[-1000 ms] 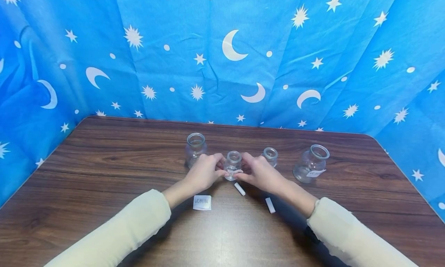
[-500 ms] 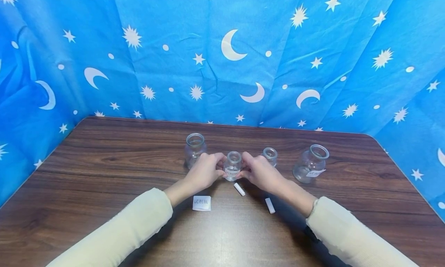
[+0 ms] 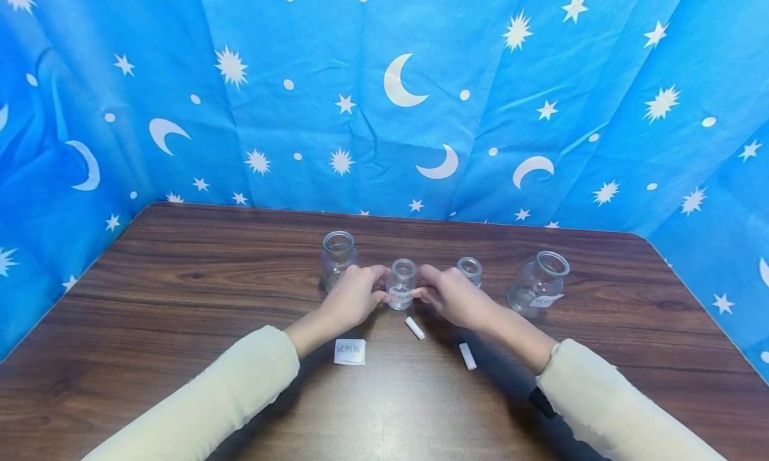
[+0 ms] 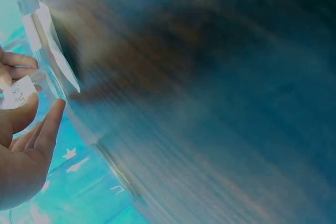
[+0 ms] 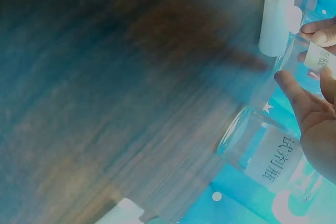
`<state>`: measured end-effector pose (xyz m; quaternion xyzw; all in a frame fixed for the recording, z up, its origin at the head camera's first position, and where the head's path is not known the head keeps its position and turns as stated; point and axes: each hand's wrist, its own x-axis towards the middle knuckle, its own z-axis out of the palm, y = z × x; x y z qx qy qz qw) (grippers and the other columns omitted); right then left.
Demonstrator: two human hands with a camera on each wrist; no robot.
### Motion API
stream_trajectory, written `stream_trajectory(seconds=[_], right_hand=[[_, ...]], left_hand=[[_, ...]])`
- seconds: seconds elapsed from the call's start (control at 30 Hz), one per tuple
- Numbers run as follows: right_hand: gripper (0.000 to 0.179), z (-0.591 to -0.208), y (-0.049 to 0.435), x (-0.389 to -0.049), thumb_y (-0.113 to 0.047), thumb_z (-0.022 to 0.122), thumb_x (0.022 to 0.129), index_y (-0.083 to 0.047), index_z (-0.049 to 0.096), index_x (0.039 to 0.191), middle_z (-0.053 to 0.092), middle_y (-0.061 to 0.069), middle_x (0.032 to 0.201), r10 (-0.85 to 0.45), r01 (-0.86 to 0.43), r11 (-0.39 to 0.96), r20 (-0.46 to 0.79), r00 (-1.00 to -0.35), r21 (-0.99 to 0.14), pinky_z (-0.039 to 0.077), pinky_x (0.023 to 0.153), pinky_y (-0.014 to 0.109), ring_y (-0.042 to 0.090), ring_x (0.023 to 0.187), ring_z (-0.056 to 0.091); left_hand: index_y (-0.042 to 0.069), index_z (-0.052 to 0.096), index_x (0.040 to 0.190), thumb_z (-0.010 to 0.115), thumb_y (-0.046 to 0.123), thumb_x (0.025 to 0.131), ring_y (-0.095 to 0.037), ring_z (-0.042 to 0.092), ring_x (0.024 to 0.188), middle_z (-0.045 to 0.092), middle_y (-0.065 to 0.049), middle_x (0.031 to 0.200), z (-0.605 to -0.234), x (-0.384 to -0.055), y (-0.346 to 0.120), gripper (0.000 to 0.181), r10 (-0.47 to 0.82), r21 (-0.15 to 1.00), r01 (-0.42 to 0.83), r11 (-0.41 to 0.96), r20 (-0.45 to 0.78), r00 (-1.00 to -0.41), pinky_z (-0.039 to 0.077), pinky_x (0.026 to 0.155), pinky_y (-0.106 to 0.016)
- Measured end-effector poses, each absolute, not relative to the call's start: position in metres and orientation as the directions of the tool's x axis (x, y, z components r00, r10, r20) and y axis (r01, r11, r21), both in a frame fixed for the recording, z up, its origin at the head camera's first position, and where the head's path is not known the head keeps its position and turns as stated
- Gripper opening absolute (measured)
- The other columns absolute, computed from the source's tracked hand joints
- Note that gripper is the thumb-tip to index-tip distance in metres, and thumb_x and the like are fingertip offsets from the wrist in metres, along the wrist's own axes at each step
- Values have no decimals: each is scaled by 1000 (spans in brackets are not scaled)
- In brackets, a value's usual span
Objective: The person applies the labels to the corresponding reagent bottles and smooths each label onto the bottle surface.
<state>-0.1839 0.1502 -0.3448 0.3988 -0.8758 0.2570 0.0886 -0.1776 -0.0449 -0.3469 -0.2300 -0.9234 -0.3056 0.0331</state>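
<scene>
A small glass jar [image 3: 402, 284] stands upright mid-table with a white paper label [image 3: 400, 294] across its front. My left hand [image 3: 353, 294] holds the jar's left side, the thumb by the label's left end. From the right, my right hand [image 3: 459, 299] grips it, a fingertip at the label's right end. The left wrist view shows my left thumb against the label [image 4: 21, 93]. In the right wrist view my right thumb lies near the label's edge [image 5: 317, 59]. Farther fingers are partly hidden behind the hands.
A larger jar [image 3: 339, 247] stands behind my left hand; a small jar [image 3: 470, 269] is partly behind my right. A larger labelled jar [image 3: 537, 284] stands farther right. Nearer lie a stack of paper labels [image 3: 350, 351] and two short white sticks [image 3: 414, 327], [image 3: 467, 356].
The label, bent and partly covered by fingers a second ago, now lies flatter on the jar front. My right hand has shifted slightly right along it; the left stays almost in place.
</scene>
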Motion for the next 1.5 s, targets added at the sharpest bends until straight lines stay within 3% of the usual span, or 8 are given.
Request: stream_trajectory(seconds=[0.13, 0.27, 0.4, 0.6, 0.77, 0.9, 1.03, 1.5], right_hand=[[12, -344, 148, -183, -6, 60, 87, 2, 58, 95, 59, 3, 65, -604, -685, 602, 328, -727, -411, 44, 51, 22, 4, 53, 48], [16, -344, 146, -182, -6, 59, 87, 5, 59, 99, 58, 2, 62, -561, -644, 634, 318, -764, -428, 44, 51, 22, 3, 52, 47], [18, -344, 146, -178, -7, 62, 85, 6, 60, 96, 62, 3, 67, -543, -622, 642, 307, -782, -448, 47, 55, 23, 5, 56, 53], [14, -343, 149, -169, -9, 65, 84, 0, 61, 93, 65, 1, 77, -544, -584, 633, 244, -803, -508, 49, 63, 26, 10, 70, 60], [10, -343, 146, -160, -6, 64, 83, 0, 62, 91, 63, -1, 76, -580, -591, 576, 228, -782, -564, 48, 63, 23, 9, 69, 58], [13, -342, 139, -152, -5, 65, 82, 1, 62, 93, 64, 2, 80, -612, -614, 527, 239, -754, -588, 50, 66, 24, 9, 72, 59], [17, -342, 128, -146, -8, 66, 82, 1, 62, 96, 64, 4, 84, -656, -640, 492, 233, -718, -590, 50, 70, 26, 10, 76, 59], [26, -350, 97, -139, -11, 69, 79, 1, 62, 101, 60, 4, 85, -782, -706, 454, 137, -608, -544, 46, 68, 18, 11, 74, 56]], left_hand=[[-3, 52, 123, 67, 12, 81, -14, 62, 65, 65, -15, 104, -345, -177, -45, 47, 405, 500, 436, 748, 177, -897, 50, 63, -26], [-7, 47, 127, 65, 13, 84, -11, 48, 47, 66, -18, 97, -340, -174, -47, 50, 420, 457, 427, 780, 123, -899, 44, 51, -23], [-4, 55, 118, 65, 12, 83, -16, 59, 61, 66, -14, 90, -336, -168, -55, 40, 459, 451, 441, 776, 77, -885, 49, 61, -29], [-1, 62, 105, 66, 11, 82, -20, 62, 76, 65, -8, 86, -331, -152, -74, 26, 514, 486, 441, 754, -19, -858, 49, 70, -35], [1, 63, 106, 69, 14, 80, -27, 58, 99, 64, -13, 102, -328, -140, -90, 30, 555, 471, 461, 752, -73, -829, 45, 84, -41], [4, 63, 106, 72, 16, 76, -22, 56, 87, 60, -8, 97, -328, -134, -101, 34, 581, 451, 488, 748, -88, -809, 45, 74, -38], [7, 64, 101, 76, 19, 72, -14, 45, 72, 51, -1, 85, -331, -131, -107, 34, 583, 423, 499, 756, -89, -808, 40, 63, -32], [12, 58, 86, 78, 21, 68, -13, 44, 75, 45, 2, 81, -342, -129, -116, 29, 617, 391, 567, 725, -2, -787, 40, 65, -30]])
